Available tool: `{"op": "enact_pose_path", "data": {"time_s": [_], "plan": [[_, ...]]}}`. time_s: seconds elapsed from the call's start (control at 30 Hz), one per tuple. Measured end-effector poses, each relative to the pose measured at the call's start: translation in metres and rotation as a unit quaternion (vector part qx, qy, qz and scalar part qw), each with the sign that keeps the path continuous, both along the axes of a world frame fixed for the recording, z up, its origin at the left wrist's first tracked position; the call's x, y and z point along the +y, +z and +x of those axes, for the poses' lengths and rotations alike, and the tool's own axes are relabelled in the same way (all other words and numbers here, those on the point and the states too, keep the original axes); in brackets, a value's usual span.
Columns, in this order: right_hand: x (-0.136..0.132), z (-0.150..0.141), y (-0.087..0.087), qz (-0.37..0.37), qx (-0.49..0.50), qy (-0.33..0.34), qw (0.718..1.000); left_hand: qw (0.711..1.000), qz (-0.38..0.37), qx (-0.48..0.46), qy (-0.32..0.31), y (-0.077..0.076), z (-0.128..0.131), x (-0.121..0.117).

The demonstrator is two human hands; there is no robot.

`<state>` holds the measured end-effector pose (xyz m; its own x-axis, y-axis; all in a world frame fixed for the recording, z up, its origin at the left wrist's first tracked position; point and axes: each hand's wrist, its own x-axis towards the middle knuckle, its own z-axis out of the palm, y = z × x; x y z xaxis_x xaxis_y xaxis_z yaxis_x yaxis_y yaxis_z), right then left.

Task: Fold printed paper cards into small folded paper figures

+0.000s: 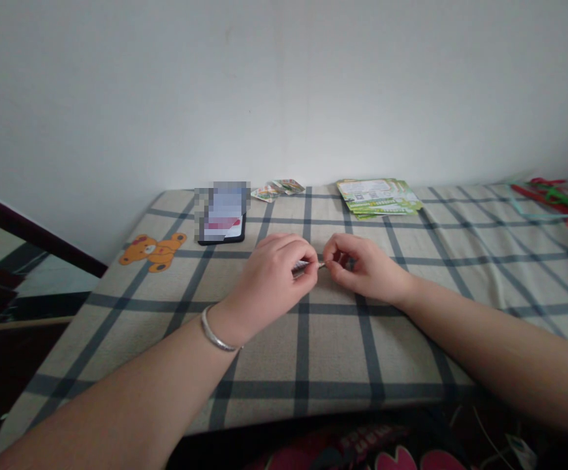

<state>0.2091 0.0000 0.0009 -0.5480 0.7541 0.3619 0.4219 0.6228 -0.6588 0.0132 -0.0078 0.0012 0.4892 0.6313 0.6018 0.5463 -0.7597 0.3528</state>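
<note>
Over the middle of the checked tablecloth [313, 339] my two hands meet. My left hand [274, 271] is closed, pinching a small thin greyish piece [308, 266] that sticks out toward the right. My right hand [362, 264] is also closed, its fingertips pinched on the other end of that same small piece. What the piece is I cannot make out. A silver bracelet [215, 333] sits on my left wrist.
A dark phone [221, 215] lies at the back left, with small cards [279, 189] beside it. A stack of green printed cards [377, 196] lies at the back centre. Red and green strips [558, 196] are at the far right. A bear print [154, 250] marks the cloth's left.
</note>
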Motion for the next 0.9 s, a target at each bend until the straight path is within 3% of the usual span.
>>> {"op": "enact_pose_path", "data": {"time_s": [0.23,0.4,0.57,0.77,0.9], "plan": [[0.009,0.007,-0.006,-0.004,0.014,-0.023,1.000,0.998,-0.048,-0.038,0.001,0.004,-0.004,0.000],[0.004,0.003,-0.005,-0.024,0.040,0.008,0.999,0.993,-0.092,-0.068,0.017,0.002,-0.004,0.001],[0.001,-0.001,-0.006,-0.021,0.040,-0.010,0.999,0.993,-0.088,-0.073,0.011,0.001,-0.001,0.000],[0.005,0.002,-0.010,-0.070,0.105,-0.070,0.989,0.986,-0.126,-0.102,0.029,-0.003,-0.002,0.002],[0.007,0.003,-0.011,-0.094,0.179,-0.069,0.977,0.978,-0.153,-0.137,0.031,-0.010,-0.004,0.005]]}}
